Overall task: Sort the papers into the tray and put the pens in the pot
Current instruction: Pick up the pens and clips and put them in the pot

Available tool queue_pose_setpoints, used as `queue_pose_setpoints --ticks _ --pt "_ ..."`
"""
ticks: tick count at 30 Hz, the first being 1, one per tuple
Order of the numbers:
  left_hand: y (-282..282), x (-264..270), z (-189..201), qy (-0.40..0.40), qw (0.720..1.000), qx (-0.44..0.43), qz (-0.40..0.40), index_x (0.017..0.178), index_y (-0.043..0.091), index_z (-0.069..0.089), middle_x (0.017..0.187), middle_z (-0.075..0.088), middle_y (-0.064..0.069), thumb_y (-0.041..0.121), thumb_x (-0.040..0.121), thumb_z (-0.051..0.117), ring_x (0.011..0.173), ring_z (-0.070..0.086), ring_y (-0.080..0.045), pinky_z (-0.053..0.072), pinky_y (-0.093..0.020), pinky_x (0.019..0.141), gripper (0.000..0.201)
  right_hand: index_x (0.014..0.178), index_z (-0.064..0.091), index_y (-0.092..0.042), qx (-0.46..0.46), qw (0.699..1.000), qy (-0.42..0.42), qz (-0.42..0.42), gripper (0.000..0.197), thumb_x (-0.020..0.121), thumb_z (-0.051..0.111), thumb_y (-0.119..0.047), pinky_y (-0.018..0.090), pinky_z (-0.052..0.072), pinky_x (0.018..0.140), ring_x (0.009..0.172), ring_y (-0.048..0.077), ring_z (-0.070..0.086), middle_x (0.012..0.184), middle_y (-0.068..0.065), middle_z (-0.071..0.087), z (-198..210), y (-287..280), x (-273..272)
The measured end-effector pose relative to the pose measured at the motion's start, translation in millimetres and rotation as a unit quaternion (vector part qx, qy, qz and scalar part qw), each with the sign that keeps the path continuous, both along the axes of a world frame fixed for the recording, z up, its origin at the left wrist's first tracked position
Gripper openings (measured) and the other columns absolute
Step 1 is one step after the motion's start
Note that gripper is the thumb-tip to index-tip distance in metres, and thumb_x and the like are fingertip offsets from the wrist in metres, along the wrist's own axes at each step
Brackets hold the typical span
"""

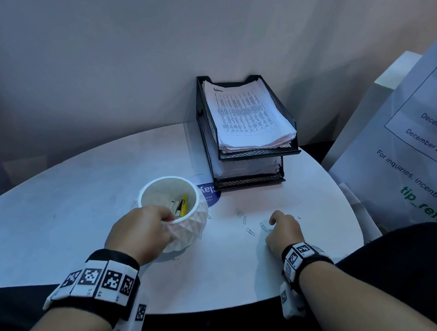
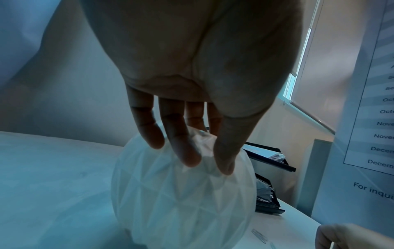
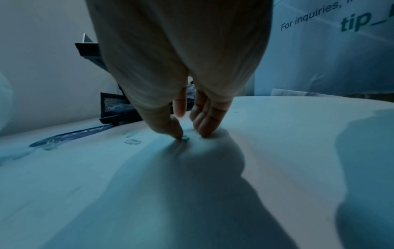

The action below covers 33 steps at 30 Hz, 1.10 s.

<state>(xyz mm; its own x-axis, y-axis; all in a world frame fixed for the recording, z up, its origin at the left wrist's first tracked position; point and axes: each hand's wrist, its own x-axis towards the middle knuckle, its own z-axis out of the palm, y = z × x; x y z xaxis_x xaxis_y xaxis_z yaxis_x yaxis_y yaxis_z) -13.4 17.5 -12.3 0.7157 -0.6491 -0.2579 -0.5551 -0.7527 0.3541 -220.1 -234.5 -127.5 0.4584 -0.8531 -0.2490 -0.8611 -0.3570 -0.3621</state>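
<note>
Left hand (image 1: pixel 140 234) grips the near rim of the white faceted pot (image 1: pixel 185 226), pens (image 1: pixel 179 206) already inside, papers (image 1: pixel 247 116) stacked in the far mesh tray (image 1: pixel 259 152), while right hand (image 1: pixel 284 233) pinches at a paperclip (image 3: pixel 185 138) on the table (image 1: pixel 50 217), so little seems left.

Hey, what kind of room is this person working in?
Most likely an office or a staff room. A black two-tier mesh paper tray stacked with printed sheets sits on a round white table beside a white pot of pens, and a large printed notice listing dates hangs on the right.
</note>
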Motion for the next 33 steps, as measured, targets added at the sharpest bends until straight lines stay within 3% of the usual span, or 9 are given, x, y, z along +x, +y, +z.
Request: queue_pose_setpoints --ticks 7,12,17,19,21,23,26,30,33 --pt "1.9 -1.6 2.4 -0.002 1.0 -0.002 -0.009 0.116 0.041 0.072 0.113 0.074 0.005 0.029 0.086 0.07 0.104 0.066 -0.022 0.05 -0.03 0.081 0.033 0.1 0.054 -0.018 -0.009 0.998 0.062 0.018 0.023 0.086 0.048 -0.001 0.027 0.045 0.06 0.073 0.024 0.057 0.085 0.002 0.056 6.4 3.7 3.1" --pt "2.1 -3.9 3.5 -0.003 1.0 -0.003 -0.015 0.117 0.041 0.071 0.113 0.074 0.007 0.029 0.086 0.068 0.105 0.066 -0.021 0.05 -0.03 0.081 0.033 0.095 0.055 -0.019 0.019 0.999 0.048 0.014 0.02 0.082 0.052 -0.003 0.027 0.046 0.06 0.071 0.023 0.057 0.084 0.0 0.057 2.6 7.4 5.0" --pt "-0.3 -5.2 4.3 0.003 1.0 -0.006 -0.019 0.115 0.041 0.072 0.11 0.075 0.006 0.026 0.085 0.067 0.103 0.066 -0.022 0.052 -0.031 0.082 0.034 0.088 0.073 -0.02 0.056 0.997 -0.018 -0.046 0.019 0.083 0.06 -0.007 0.024 0.048 0.07 0.083 0.022 0.063 0.085 -0.003 0.066 2.6 4.9 6.6" --pt "-1.3 -5.1 4.2 0.002 1.0 -0.005 -0.019 0.115 0.041 0.072 0.11 0.075 0.006 0.026 0.085 0.067 0.103 0.066 -0.022 0.053 -0.032 0.084 0.034 0.085 0.078 -0.008 0.145 0.957 -0.174 -0.18 0.013 0.083 0.065 -0.004 0.028 0.052 0.071 0.072 0.024 0.065 0.074 0.004 0.07 5.1 -7.6 8.9" --pt "-1.5 -4.3 3.9 0.001 1.0 -0.003 -0.017 0.117 0.041 0.072 0.112 0.075 0.005 0.026 0.086 0.066 0.105 0.066 -0.022 0.053 -0.032 0.084 0.034 0.085 0.071 0.007 0.245 0.861 -0.327 -0.302 0.007 0.085 0.065 0.004 0.034 0.055 0.063 0.056 0.025 0.059 0.064 0.012 0.062 13.5 -15.0 12.3" --pt "-2.0 -3.2 3.7 0.0 1.0 -0.004 -0.014 0.116 0.041 0.072 0.112 0.075 0.004 0.025 0.087 0.065 0.104 0.066 -0.023 0.052 -0.031 0.083 0.034 0.081 0.064 0.007 0.279 0.821 -0.36 -0.343 0.009 0.087 0.059 0.011 0.031 0.048 0.052 0.053 0.022 0.05 0.062 0.011 0.051 18.5 -19.7 14.2" --pt "-2.1 -2.2 4.0 0.002 1.0 -0.005 -0.012 0.114 0.041 0.073 0.11 0.075 0.004 0.026 0.086 0.067 0.101 0.066 -0.023 0.051 -0.031 0.081 0.031 0.072 0.059 -0.002 0.292 0.843 -0.323 -0.316 0.017 0.083 0.053 0.008 0.027 0.04 0.045 0.05 0.021 0.043 0.06 0.01 0.048 15.4 -19.3 17.7" --pt "-1.2 -2.2 4.5 0.001 1.0 -0.002 -0.008 0.115 0.041 0.073 0.11 0.075 0.003 0.027 0.086 0.067 0.103 0.065 -0.024 0.052 -0.032 0.083 0.033 0.076 0.072 -0.013 0.134 0.975 -0.102 -0.142 0.007 0.082 0.068 -0.011 0.024 0.046 0.066 0.073 0.021 0.062 0.074 0.001 0.07 1.8 -10.4 16.7" --pt "-1.3 -2.7 4.1 0.002 1.0 -0.004 -0.01 0.115 0.04 0.073 0.11 0.075 0.004 0.028 0.086 0.069 0.104 0.066 -0.023 0.053 -0.032 0.084 0.032 0.086 0.078 -0.013 0.076 0.993 -0.036 -0.077 0.005 0.085 0.075 -0.017 0.022 0.046 0.072 0.087 0.021 0.065 0.09 0.002 0.075 -4.7 -7.5 18.4"
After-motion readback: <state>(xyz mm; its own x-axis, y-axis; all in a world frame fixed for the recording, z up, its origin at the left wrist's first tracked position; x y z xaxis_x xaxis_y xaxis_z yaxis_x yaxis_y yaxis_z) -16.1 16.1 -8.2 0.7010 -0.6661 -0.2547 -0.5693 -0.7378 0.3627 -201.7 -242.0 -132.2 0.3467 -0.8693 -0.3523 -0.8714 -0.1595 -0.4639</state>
